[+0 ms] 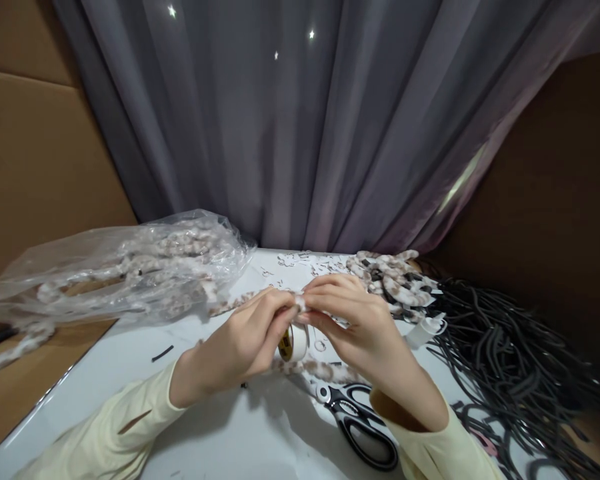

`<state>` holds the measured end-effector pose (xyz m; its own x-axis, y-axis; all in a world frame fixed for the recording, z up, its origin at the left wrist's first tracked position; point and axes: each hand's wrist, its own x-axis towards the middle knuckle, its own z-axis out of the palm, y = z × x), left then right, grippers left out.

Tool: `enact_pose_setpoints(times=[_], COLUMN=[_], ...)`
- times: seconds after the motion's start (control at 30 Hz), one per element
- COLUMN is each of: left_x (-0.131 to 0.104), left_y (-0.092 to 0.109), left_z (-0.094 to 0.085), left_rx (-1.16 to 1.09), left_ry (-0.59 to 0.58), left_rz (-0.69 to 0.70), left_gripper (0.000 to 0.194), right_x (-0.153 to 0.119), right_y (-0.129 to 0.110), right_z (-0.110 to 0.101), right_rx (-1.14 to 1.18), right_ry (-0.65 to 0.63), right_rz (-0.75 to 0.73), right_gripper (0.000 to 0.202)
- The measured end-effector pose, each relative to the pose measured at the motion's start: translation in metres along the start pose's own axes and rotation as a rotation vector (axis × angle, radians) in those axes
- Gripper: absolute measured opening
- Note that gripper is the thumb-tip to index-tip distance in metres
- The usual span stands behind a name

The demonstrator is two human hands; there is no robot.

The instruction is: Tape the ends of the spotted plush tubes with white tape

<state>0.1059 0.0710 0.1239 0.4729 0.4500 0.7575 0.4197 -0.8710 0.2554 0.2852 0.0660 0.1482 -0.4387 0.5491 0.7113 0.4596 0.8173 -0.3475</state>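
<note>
My left hand [253,328] and my right hand [353,315] meet over the middle of the white table. Both are closed, fingertips pinching a furry white-and-brown cord [300,303] between them. Most of the pinched part is hidden by the fingers. Just below the fingertips stands a roll of white tape [300,343] with a yellow label inside its core. A length of the same spotted fur [320,371] lies behind the scissors [363,427], whose black-and-grey handles point toward me on the right.
At the left a clear plastic bag [180,253] holds fluffy cords. Small metal rings and clasps [325,269] are scattered at the back. To the right sit a heap of furry cords [397,280] and a tangle of black cords [510,360]. A grey curtain [280,147] hangs behind.
</note>
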Motion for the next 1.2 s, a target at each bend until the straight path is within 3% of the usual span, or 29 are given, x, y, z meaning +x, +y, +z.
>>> enact_pose_setpoints(times=[0.1, 0.3, 0.47, 0.67, 0.87, 0.97, 1.2], left_x=[0.002, 0.007, 0.009, 0.013, 0.012, 0.01, 0.016], left_y=[0.003, 0.007, 0.007, 0.003, -0.002, -0.006, -0.014], left_z=[-0.003, -0.003, -0.002, -0.004, -0.003, 0.003, 0.007], left_rx=[-0.048, -0.276, -0.449, -0.507, -0.296, -0.226, -0.461], left_ry=[-0.059, -0.195, -0.222, -0.241, -0.552, -0.611, -0.665], left_rz=[-0.11, -0.527, -0.682, -0.73, -0.563, -0.493, -0.663], left_gripper=[0.011, 0.01, 0.015, 0.024, 0.025, 0.024, 0.037], right_x=[-0.001, -0.004, -0.004, -0.005, -0.006, -0.006, -0.007], right_y=[-0.002, 0.005, 0.007, 0.008, 0.006, 0.006, 0.014], right_z=[0.001, 0.011, 0.013, 0.011, 0.013, 0.013, 0.013], right_rx=[-0.046, -0.315, -0.458, -0.434, -0.196, -0.145, -0.224], right_ry=[-0.04, -0.042, -0.099, -0.188, -0.293, -0.366, -0.339], right_rz=[-0.031, -0.077, -0.153, -0.093, -0.039, 0.006, 0.143], right_gripper=[0.009, 0.013, 0.021, 0.024, 0.047, 0.048, 0.055])
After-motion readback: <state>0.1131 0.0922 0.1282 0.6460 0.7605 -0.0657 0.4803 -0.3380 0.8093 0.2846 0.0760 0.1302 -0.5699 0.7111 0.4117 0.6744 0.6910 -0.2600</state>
